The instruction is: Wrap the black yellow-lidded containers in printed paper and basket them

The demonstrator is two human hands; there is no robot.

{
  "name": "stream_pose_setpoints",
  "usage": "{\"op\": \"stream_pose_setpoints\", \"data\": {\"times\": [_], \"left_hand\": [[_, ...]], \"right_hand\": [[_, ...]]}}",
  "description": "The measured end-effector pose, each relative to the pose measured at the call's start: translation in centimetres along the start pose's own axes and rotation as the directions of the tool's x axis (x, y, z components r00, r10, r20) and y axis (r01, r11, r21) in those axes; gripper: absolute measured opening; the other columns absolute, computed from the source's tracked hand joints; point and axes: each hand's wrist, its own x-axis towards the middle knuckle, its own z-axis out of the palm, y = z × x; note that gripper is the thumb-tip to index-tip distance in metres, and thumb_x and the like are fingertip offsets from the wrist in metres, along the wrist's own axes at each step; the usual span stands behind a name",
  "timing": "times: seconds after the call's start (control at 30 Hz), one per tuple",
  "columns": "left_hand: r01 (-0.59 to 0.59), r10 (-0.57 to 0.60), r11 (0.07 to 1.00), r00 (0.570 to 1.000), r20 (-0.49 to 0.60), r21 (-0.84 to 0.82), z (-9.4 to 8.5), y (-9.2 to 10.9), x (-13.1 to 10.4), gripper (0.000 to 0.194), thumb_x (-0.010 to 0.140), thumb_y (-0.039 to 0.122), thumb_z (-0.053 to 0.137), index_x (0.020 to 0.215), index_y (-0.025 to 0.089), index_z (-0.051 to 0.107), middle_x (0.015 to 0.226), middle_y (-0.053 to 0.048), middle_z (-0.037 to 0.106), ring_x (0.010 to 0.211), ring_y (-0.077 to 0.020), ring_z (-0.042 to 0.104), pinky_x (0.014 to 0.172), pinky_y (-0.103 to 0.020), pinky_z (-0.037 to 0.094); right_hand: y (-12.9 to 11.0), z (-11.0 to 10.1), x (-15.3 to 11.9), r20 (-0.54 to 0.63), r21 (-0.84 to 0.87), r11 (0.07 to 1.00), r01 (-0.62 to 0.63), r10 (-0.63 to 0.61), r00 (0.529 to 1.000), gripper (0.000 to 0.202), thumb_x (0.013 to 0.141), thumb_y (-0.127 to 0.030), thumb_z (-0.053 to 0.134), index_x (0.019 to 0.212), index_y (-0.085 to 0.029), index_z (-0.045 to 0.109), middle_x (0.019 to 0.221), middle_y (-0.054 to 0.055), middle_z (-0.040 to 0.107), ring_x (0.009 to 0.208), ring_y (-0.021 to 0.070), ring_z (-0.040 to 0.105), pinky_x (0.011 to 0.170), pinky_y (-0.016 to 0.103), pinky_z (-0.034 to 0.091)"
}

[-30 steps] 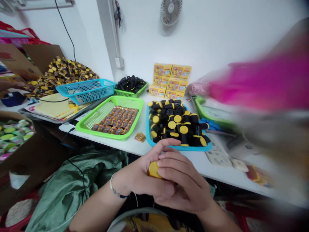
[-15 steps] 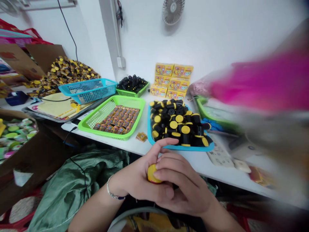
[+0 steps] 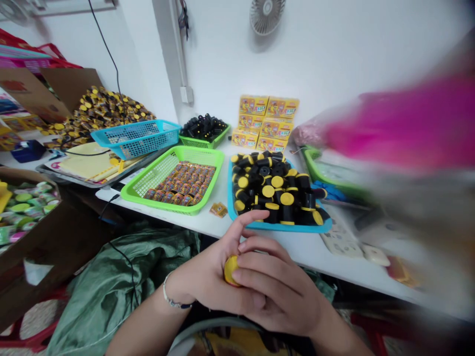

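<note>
At the bottom centre, my left hand (image 3: 213,277), with a bracelet at its wrist, is wrapped round a yellow-capped piece (image 3: 231,270). Only the round cap shows between the hands; the rest of the piece is hidden. My right hand (image 3: 280,284) overlaps the left, its fingers curled over the same piece and fingertips on the cap. Beyond the hands stands a blue basket (image 3: 282,227) of black cylinders with yellow caps. To its left, a green basket (image 3: 174,207) holds rows of wrapped cylinders, and small labels (image 3: 218,209) lie between the two.
Stacked yellow boxes (image 3: 265,121) stand by the wall. Behind are a blue basket (image 3: 143,143), black parts (image 3: 204,128) and a capped pile (image 3: 100,111). A carton (image 3: 70,222) is at left. A blurred pink and grey shape (image 3: 408,123) covers the right side. A container rim (image 3: 215,324) is below my hands.
The view has shifted slightly. My right fingers and the yellow cap have moved a little, with both hands still round the piece.
</note>
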Motion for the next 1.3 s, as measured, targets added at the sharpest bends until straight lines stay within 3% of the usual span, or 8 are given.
{"op": "stream_pose_setpoints", "data": {"times": [0.17,0.27,0.4,0.57,0.7,0.9,1.07,1.3], "left_hand": [[0.003,0.0,0.998,0.999,0.049,-0.065,-0.2,0.1,0.1,0.101,0.07,-0.001,0.075,0.15,0.042,0.03,0.097,0.005,0.058,0.063,-0.0023,0.053,0.059,-0.01,0.042],[-0.01,0.005,0.998,0.997,0.079,0.063,-0.3,-0.1,0.2,0.103,0.071,0.005,0.077,0.153,0.036,0.023,0.082,0.008,0.056,0.056,-0.0035,0.048,0.051,-0.011,0.039],[-0.018,0.01,0.975,0.999,0.036,0.223,-0.2,-0.4,0.4,0.103,0.069,0.01,0.08,0.153,0.03,0.024,0.083,0.006,0.058,0.06,-0.0073,0.053,0.056,-0.017,0.046],[-0.01,0.01,0.99,1.0,0.005,0.138,0.0,-0.7,0.5,0.1,0.074,0.008,0.076,0.152,0.035,0.02,0.081,0.007,0.053,0.057,-0.0049,0.047,0.051,-0.013,0.038],[-0.019,0.019,0.989,1.0,-0.004,0.147,0.1,-0.8,0.5,0.104,0.07,0.001,0.073,0.152,0.035,0.017,0.085,0.006,0.054,0.058,-0.0053,0.046,0.053,-0.013,0.039],[-0.043,0.043,0.999,0.999,-0.001,0.03,0.4,0.0,0.6,0.106,0.07,-0.005,0.073,0.15,0.036,0.016,0.08,0.009,0.048,0.056,-0.003,0.043,0.051,-0.011,0.036],[-0.019,0.019,0.999,1.0,-0.001,-0.033,0.4,0.2,0.6,0.106,0.07,-0.006,0.074,0.151,0.036,0.019,0.08,0.009,0.053,0.056,-0.0026,0.046,0.052,-0.01,0.036],[-0.007,0.005,0.995,1.0,-0.015,-0.096,0.8,0.1,0.4,0.108,0.07,-0.002,0.074,0.154,0.032,0.016,0.067,0.013,0.046,0.049,-0.0016,0.037,0.047,-0.009,0.028]], "right_hand": [[0.3,0.2,-0.4,-0.013,-0.011,0.999,0.042,-0.042,0.999,0.023,0.095,-0.019,0.06,0.117,-0.017,0.062,0.099,0.005,0.073,0.112,0.025,0.062,0.101,0.035,0.06],[0.3,-0.1,-0.6,-0.009,0.024,0.999,0.022,-0.022,1.0,0.024,0.098,-0.019,0.058,0.121,-0.016,0.061,0.105,0.006,0.072,0.116,0.0242,0.06,0.098,0.035,0.061],[0.2,-0.5,-0.4,-0.001,0.064,0.998,-0.006,0.006,1.0,0.028,0.101,-0.021,0.054,0.128,-0.017,0.059,0.107,0.006,0.073,0.116,0.0235,0.06,0.098,0.035,0.061],[0.2,-0.7,-0.3,-0.024,0.038,0.999,-0.017,0.018,1.0,0.035,0.1,-0.024,0.056,0.135,-0.018,0.056,0.109,0.007,0.073,0.114,0.0245,0.065,0.097,0.037,0.062],[0.2,-0.7,-0.5,-0.019,0.036,0.998,-0.047,0.048,0.999,0.042,0.101,-0.02,0.054,0.142,-0.02,0.052,0.114,0.008,0.072,0.119,0.0249,0.064,0.098,0.038,0.061],[0.2,-0.3,-0.5,-0.054,0.081,0.996,0.021,-0.017,0.998,0.04,0.095,-0.012,0.058,0.135,-0.016,0.056,0.113,0.008,0.071,0.128,0.0262,0.057,0.107,0.041,0.057],[0.1,-0.1,-0.5,-0.019,0.079,0.997,0.006,-0.004,1.0,0.038,0.093,-0.009,0.059,0.13,-0.015,0.055,0.114,0.009,0.069,0.127,0.025,0.055,0.11,0.04,0.054],[0.4,-0.7,-0.7,0.015,0.092,0.995,0.023,-0.025,1.0,0.04,0.099,-0.018,0.056,0.139,-0.015,0.053,0.121,0.01,0.068,0.131,0.0248,0.052,0.109,0.039,0.055]]}}
